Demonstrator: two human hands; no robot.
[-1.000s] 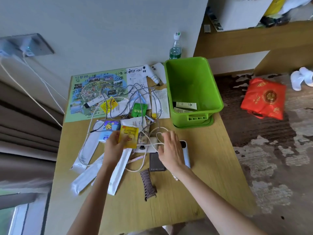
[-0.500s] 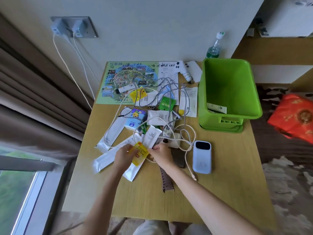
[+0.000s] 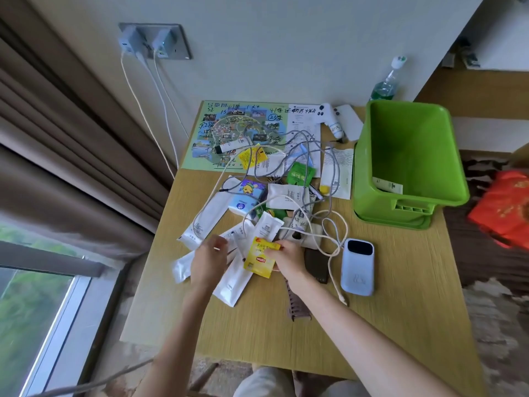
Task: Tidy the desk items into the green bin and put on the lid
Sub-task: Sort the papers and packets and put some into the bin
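Note:
On the wooden desk stands the green bin, open-topped, at the right rear, set on its green lid. A white box lies inside it. My right hand pinches a yellow tea packet at the near edge of the clutter. My left hand hovers just left of it over long white sachets, fingers loosely curled and holding nothing I can see. A pile of sachets, small packets and tangled white and grey cables fills the desk's middle.
A pale blue power bank, a dark flat case and a brown watch strap lie near my right hand. A printed map and a bottle sit at the back. Curtains hang left; a red bag lies on the floor.
The yellow tea packet has passed from my left hand to my right. Both hands have drawn back to the near edge of the pile, and my view has swung left.

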